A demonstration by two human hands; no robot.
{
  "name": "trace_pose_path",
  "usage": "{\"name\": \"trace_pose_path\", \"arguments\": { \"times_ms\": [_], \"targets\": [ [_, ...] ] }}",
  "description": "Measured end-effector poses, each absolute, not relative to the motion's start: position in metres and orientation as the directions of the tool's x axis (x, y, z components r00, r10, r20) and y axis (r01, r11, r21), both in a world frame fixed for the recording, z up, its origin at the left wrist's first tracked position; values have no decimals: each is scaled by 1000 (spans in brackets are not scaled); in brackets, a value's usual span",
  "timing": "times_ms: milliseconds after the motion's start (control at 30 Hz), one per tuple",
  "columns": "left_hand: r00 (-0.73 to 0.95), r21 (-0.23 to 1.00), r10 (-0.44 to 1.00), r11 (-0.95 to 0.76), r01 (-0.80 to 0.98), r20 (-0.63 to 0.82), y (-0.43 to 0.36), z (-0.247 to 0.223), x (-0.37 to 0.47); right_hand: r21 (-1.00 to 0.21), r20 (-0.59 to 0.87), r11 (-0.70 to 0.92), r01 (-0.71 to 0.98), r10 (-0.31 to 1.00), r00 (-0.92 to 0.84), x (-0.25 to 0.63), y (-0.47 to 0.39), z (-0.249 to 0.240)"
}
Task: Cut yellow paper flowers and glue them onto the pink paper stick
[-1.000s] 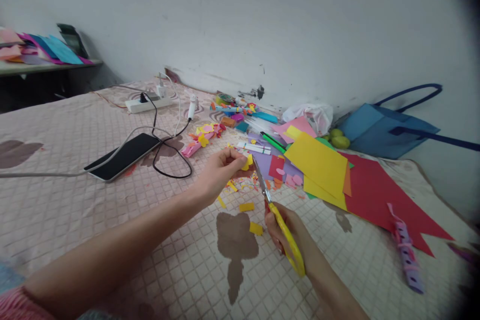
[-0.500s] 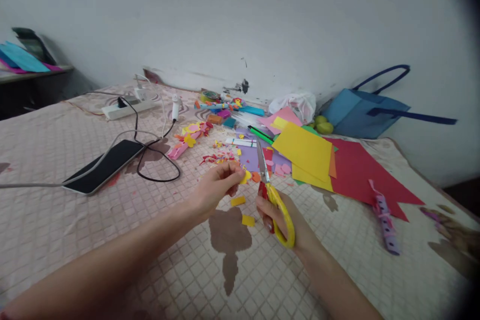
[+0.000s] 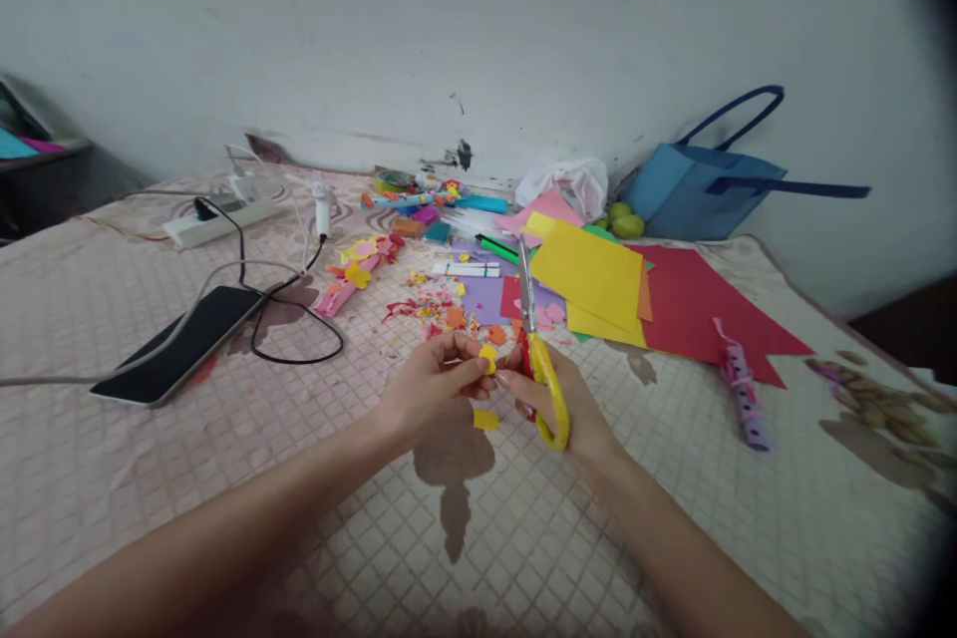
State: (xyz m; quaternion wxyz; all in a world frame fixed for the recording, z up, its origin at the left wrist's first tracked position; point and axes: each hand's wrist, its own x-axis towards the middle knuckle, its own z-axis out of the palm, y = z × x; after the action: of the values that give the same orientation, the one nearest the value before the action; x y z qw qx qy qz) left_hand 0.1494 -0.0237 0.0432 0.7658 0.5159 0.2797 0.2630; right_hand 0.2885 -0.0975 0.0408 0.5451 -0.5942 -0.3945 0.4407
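Between the thumb and fingers of my left hand [image 3: 438, 379] is a small yellow paper piece [image 3: 487, 357] with a rounded edge. My right hand [image 3: 572, 399] is wrapped round a pair of scissors [image 3: 549, 394] with yellow and red handles, its blades pointing away from me toward the coloured paper. The right fingertips come close to the yellow piece; whether they touch it I cannot tell. Just below the hands a yellow paper rectangle [image 3: 485, 419] lies on the patterned cloth [image 3: 538, 528]. Beyond them are small paper scraps [image 3: 426, 307] and an orange cut-out [image 3: 497, 335].
Yellow sheets [image 3: 590, 269] overlap a red sheet [image 3: 695, 309] at right, near a purple paper roll [image 3: 744, 399]. A decorated pink roll [image 3: 351, 277] lies left of the scraps. Cables cross a black phone-like device [image 3: 179, 344] near a power strip [image 3: 216, 224]. A blue bag [image 3: 703, 189] stands behind.
My right hand has come in beside the left, its fingertips now close to the yellow piece. The scissors stay in its grip. The whole view has shifted slightly.
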Motion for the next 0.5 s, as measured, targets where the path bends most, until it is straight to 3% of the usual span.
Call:
{"name": "trace_pose_path", "arguments": {
  "times_ms": [500],
  "targets": [
    [696, 923, 677, 382, -56, -238, -24, 40, 151, -996, -91, -78, -54, 941, 326, 294, -97, 38]
  ]
}}
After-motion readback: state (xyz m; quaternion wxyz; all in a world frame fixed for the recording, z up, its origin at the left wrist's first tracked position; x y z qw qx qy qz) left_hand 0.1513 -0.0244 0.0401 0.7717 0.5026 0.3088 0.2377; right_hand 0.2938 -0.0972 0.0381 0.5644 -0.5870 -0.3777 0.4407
